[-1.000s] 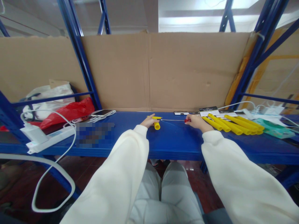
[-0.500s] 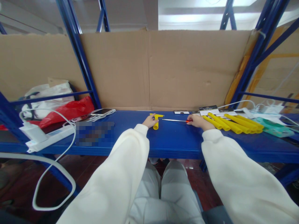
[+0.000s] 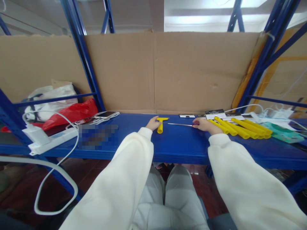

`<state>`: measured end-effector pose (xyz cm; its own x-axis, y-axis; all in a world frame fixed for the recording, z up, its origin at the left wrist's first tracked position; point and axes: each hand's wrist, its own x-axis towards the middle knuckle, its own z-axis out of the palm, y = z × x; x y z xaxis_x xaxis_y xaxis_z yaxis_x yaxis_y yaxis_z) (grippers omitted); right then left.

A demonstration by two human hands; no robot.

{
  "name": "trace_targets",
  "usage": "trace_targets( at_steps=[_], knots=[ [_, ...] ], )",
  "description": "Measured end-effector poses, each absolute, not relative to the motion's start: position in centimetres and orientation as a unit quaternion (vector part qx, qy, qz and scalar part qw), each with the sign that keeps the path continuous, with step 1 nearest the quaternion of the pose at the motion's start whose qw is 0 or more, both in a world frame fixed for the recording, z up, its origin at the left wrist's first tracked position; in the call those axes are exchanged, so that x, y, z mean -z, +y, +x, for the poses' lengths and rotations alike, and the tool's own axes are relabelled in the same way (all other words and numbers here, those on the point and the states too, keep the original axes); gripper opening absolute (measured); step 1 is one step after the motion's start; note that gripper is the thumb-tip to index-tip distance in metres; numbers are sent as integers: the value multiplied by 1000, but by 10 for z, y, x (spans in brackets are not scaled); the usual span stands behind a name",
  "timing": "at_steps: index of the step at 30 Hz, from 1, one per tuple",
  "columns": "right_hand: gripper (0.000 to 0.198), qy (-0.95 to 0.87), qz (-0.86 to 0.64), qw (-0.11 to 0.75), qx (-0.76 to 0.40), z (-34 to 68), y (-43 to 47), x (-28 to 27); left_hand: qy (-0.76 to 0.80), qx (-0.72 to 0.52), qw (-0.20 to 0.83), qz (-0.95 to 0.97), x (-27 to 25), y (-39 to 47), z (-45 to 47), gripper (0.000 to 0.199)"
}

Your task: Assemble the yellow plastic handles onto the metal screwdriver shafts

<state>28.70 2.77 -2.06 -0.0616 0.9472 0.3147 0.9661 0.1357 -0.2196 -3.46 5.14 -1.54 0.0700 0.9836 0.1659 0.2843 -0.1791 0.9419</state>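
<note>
My left hand point(image 3: 153, 123) is closed on one arm of a yellow T-shaped piece point(image 3: 160, 127), whose thick hollow stem points toward me. To the right, my right hand point(image 3: 201, 124) pinches what looks like a screwdriver point(image 3: 180, 124). Its long thin metal shaft lies level and points left at the T-shaped piece, with a small gap between them. The fingers hide its handle. Several yellow tubes point(image 3: 242, 130) lie in a row beside my right wrist.
Both hands work just above a blue shelf top point(image 3: 178, 143) backed by cardboard point(image 3: 187, 73). On the left are a white power strip point(image 3: 54, 140), a looping cable and a phone point(image 3: 105, 114). Black-and-white cards point(image 3: 214, 112) and a green packet point(image 3: 286, 131) are at right.
The red handle that showed at my right fingertips is now covered by them. The shaft and the T-shaped piece have barely moved. The whole view has shifted slightly.
</note>
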Motion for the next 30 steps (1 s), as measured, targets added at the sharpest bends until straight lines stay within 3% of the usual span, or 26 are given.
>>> trace_targets(
  at_steps=[7,14,26,30],
  knots=[
    [29,-724,-659,205,26,283,26,20,519,-451,381,618,18,55,-36,68],
    [22,-729,-644,231,35,275,33,18,528,-469,371,603,19,63,-37,78],
    [24,-655,-738,139,83,287,88,-3,551,-478,334,597,21,64,-36,71],
    [40,-624,-772,98,61,279,105,-1,550,-484,327,596,25,66,-33,70]
  ],
)
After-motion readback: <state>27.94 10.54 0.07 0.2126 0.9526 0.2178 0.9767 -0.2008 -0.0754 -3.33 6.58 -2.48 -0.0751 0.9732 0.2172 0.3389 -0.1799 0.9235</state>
